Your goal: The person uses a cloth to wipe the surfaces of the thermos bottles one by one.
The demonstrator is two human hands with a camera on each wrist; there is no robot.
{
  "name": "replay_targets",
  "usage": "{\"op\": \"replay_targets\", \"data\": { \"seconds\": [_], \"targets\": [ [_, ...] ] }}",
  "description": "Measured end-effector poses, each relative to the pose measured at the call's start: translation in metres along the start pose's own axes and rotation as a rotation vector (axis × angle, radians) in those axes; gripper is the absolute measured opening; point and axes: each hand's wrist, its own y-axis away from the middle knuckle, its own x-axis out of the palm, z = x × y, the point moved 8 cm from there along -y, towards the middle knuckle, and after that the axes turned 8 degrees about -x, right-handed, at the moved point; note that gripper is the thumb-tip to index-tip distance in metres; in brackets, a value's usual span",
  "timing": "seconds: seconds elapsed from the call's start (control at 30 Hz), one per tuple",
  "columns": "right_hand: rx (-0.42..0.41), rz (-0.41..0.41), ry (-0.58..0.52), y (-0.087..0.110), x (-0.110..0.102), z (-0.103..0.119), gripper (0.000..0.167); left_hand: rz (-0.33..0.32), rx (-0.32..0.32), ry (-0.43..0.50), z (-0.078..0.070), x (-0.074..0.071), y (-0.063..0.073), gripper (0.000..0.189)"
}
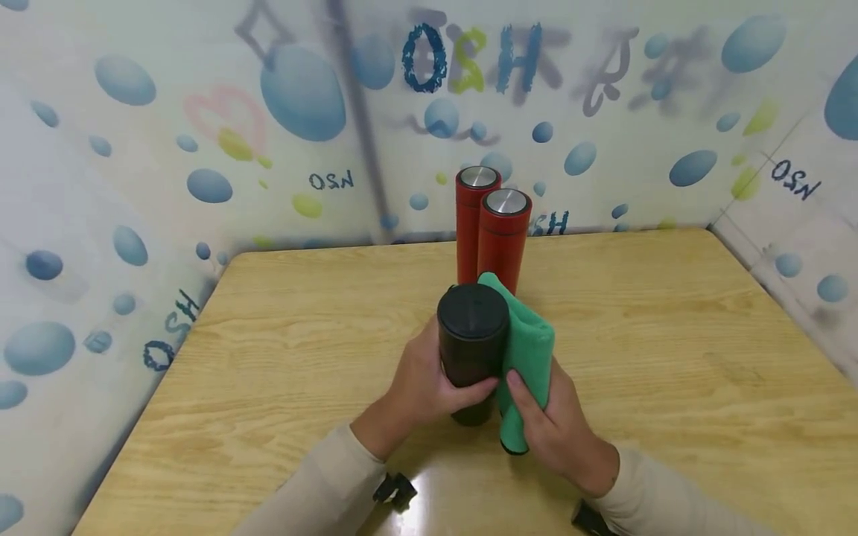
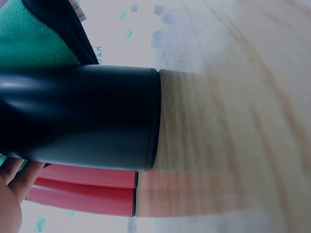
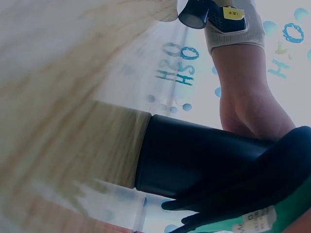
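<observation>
A black thermos bottle (image 1: 472, 365) with a round dark lid stands upright on the wooden table. My left hand (image 1: 422, 380) grips it from the left, its thumb lying across the near side. On the other side, my right hand (image 1: 559, 428) holds a folded green cloth (image 1: 529, 346) against the bottle, thumb on the near face of the cloth. The cloth's dark border and a white label (image 3: 255, 221) show in the right wrist view. In the left wrist view the bottle's base (image 2: 155, 119) meets its reflection on the tabletop.
Two red bottles with silver tops, a front one (image 1: 504, 238) and a rear one (image 1: 469, 223), stand close together behind the black one. The wooden table (image 1: 322, 320) is glossy and backs onto a wall (image 1: 302, 201) printed with blue bubbles.
</observation>
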Motion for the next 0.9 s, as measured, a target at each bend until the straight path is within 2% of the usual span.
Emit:
{"op": "replay_targets", "data": {
  "seconds": [0.43,0.9],
  "targets": [
    [0.006,0.015,0.002,-0.001,0.000,-0.003,0.047,0.008,0.000,0.001,-0.001,0.001,0.001,0.081],
    [0.024,0.065,-0.014,-0.004,0.004,-0.011,0.045,-0.024,0.011,-0.008,-0.001,0.000,0.001,0.082]
  ]
}}
